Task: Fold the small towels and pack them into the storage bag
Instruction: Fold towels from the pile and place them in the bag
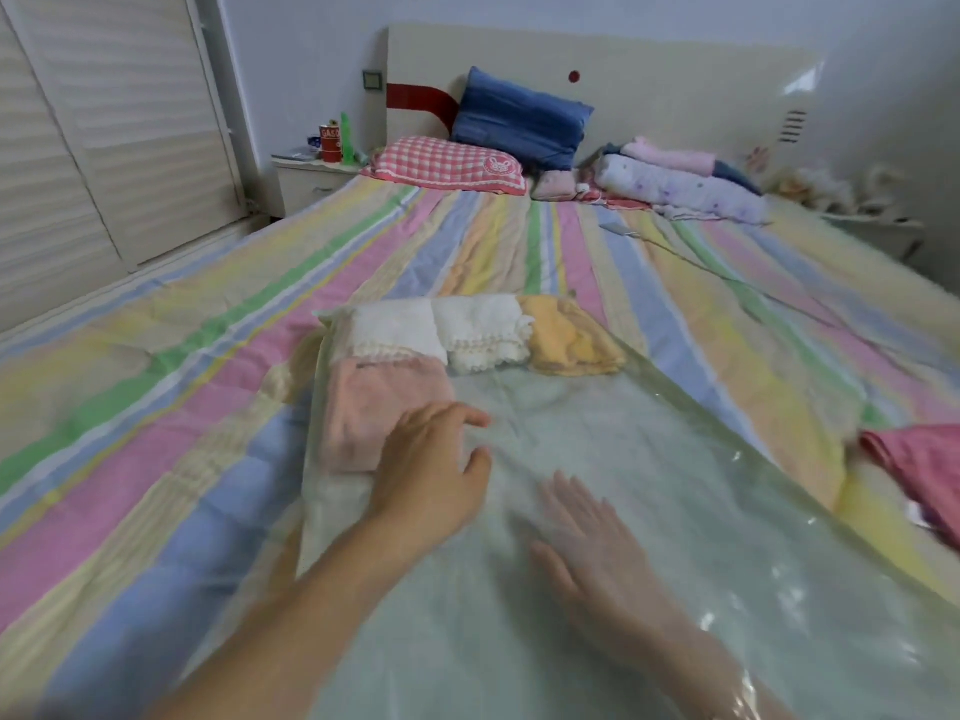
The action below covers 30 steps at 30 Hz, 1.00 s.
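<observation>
left hand: mine, lying on top of the storage bag, fingers loosely spread, fingertips on the plastic right over the pink towel. Not gripping anything, just flat-ish on the film.

right hand: looks like it's inside the bag, since I see it through the hazy plastic. Palm down, fingers spread wide, holding nothing as far as I can tell.

storage bag: big clear plastic one, spread flat on the bed and running from the bottom of the view up toward the middle.

pink towel: folded, inside the bag on its left side, just in front of the far row.

far row: white towel, another white one with a knobbly trim, then the yellow towel, side by side and touching at the bag's far end. Can't say for sure if the yellow one is fully under the plastic.

darker pink cloth: on the bedspread at the right edge, outside the bag.

further back: checked pillow, blue pillow.
</observation>
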Motion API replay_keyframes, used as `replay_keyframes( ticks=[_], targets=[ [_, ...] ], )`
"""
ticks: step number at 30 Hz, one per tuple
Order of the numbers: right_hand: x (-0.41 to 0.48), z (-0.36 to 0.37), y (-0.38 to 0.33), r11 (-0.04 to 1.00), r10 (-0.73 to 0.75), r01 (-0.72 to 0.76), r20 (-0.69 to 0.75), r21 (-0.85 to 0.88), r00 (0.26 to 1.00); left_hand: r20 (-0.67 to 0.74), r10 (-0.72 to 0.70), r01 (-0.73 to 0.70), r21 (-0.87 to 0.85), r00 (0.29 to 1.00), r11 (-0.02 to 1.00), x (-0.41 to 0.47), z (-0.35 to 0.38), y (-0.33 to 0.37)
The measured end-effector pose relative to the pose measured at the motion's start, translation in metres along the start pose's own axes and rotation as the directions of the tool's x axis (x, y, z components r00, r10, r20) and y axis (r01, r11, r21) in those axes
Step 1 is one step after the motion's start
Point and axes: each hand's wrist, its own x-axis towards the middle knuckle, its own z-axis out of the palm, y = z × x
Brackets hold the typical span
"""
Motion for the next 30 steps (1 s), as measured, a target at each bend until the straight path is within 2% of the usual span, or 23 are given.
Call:
replay_keyframes(
  ticks=[2, 3, 4, 5, 6, 7, 8, 9, 10, 11, 12, 14, 17, 18, 19, 21, 24, 26, 30],
  targets=[
    [-0.043, 0.002, 0.037, 0.996, 0.078, -0.08, -0.035, -0.047, 0.996, 0.087, 0.138, -0.13, -0.098, 0.987, 0.987, -0.008, 0.027, 0.044],
    [-0.056, 0.014, 0.055, 0.981, 0.179, -0.184, -0.085, -0.063, 0.98, 0.124, 0.196, -0.179, -0.139, 0.973, 0.974, -0.011, 0.042, 0.065],
    [-0.07, 0.033, 0.083, 0.963, 0.267, -0.269, -0.072, -0.018, 0.961, 0.155, 0.246, -0.218, -0.175, 0.957, 0.96, -0.015, 0.058, 0.084],
    [-0.089, 0.04, 0.097, 0.922, 0.365, -0.378, 0.135, 0.085, 0.921, 0.184, 0.283, -0.245, -0.206, 0.941, 0.948, -0.018, 0.072, 0.102],
    [-0.112, 0.027, 0.106, 0.88, 0.348, -0.37, 0.127, 0.297, 0.929, 0.211, 0.309, -0.261, -0.229, 0.927, 0.938, -0.022, 0.086, 0.119],
    [-0.134, 0.005, 0.11, 0.818, 0.466, -0.496, 0.169, 0.292, 0.868, 0.236, 0.328, -0.272, -0.241, 0.914, 0.931, -0.025, 0.098, 0.134],
    [-0.152, -0.022, 0.106, 0.858, 0.492, -0.501, 0.096, 0.117, 0.865, 0.256, 0.343, -0.281, -0.249, 0.904, 0.927, -0.029, 0.11, 0.148],
    [-0.158, -0.045, 0.114, 0.904, 0.413, -0.404, -0.042, 0.139, 0.91, 0.276, 0.35, -0.285, -0.249, 0.895, 0.926, -0.032, 0.121, 0.161],
    [-0.17, -0.075, 0.114, 0.933, 0.349, -0.341, -0.05, 0.115, 0.936, 0.295, 0.351, -0.287, -0.239, 0.889, 0.928, -0.034, 0.131, 0.172],
    [-0.185, -0.099, 0.113, 0.923, 0.365, -0.359, -0.016, 0.135, 0.931, 0.317, 0.343, -0.284, -0.219, 0.884, 0.933, -0.035, 0.14, 0.18],
    [-0.193, -0.108, 0.122, 0.888, 0.454, -0.441, -0.094, 0.132, 0.886, 0.34, 0.327, -0.275, -0.192, 0.882, 0.942, -0.036, 0.147, 0.187],
    [-0.197, -0.117, 0.143, 0.812, 0.583, -0.54, -0.321, 0.22, 0.746, 0.413, 0.264, -0.234, -0.123, 0.872, 0.964, -0.033, 0.157, 0.191],
    [-0.196, -0.121, 0.175, 0.726, 0.677, -0.571, -0.544, 0.383, 0.496, 0.537, 0.166, -0.162, -0.055, 0.827, 0.985, -0.028, 0.164, 0.187],
    [-0.193, -0.121, 0.19, 0.722, 0.679, -0.562, -0.57, 0.404, 0.462, 0.552, 0.151, -0.149, -0.049, 0.82, 0.988, -0.027, 0.166, 0.185],
    [-0.189, -0.119, 0.204, 0.715, 0.684, -0.582, -0.56, 0.388, 0.467, 0.55, 0.141, -0.137, -0.048, 0.823, 0.989, -0.025, 0.168, 0.183],
    [-0.176, -0.101, 0.239, 0.686, 0.713, -0.672, -0.438, 0.278, 0.547, 0.528, 0.116, -0.098, -0.061, 0.841, 0.993, -0.022, 0.171, 0.181],
    [-0.164, -0.085, 0.284, 0.646, 0.687, -0.752, -0.327, -0.135, 0.649, 0.506, 0.068, -0.028, -0.087, 0.86, 0.996, -0.015, 0.175, 0.179],
    [-0.157, -0.085, 0.305, 0.602, 0.665, -0.727, -0.297, -0.33, 0.685, 0.516, 0.043, 0.025, -0.124, 0.855, 0.992, -0.011, 0.179, 0.177],
    [-0.143, -0.094, 0.339, 0.608, 0.595, -0.63, -0.249, -0.483, 0.765, 0.549, -0.02, 0.158, -0.206, 0.836, 0.966, -0.003, 0.188, 0.176]
  ],
)
